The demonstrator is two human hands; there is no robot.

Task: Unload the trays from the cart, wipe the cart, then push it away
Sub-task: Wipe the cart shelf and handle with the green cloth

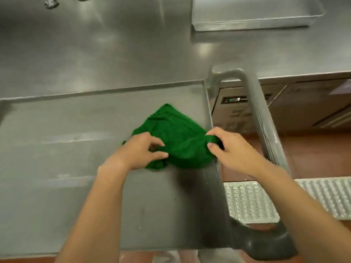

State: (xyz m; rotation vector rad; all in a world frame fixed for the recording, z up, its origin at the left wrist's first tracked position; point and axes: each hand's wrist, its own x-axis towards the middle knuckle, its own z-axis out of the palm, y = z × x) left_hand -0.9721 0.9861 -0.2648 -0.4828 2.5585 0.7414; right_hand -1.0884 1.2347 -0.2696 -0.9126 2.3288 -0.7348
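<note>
A crumpled green cloth (176, 133) lies on the grey top shelf of the cart (57, 168), near its right edge. My left hand (140, 150) pinches the cloth's lower left part between thumb and fingers. My right hand (231, 149) grips the cloth's right corner at the shelf edge. The cart's grey handle bar (264, 118) curves along the right side, past my right wrist. A metal tray (252, 25) rests on the steel counter (95, 54) at the back right.
The steel counter runs directly behind the cart. Under it on the right is a cabinet front with a small display panel (237, 100). A perforated metal floor grate (250, 202) lies on the reddish floor (313, 152) beside the cart.
</note>
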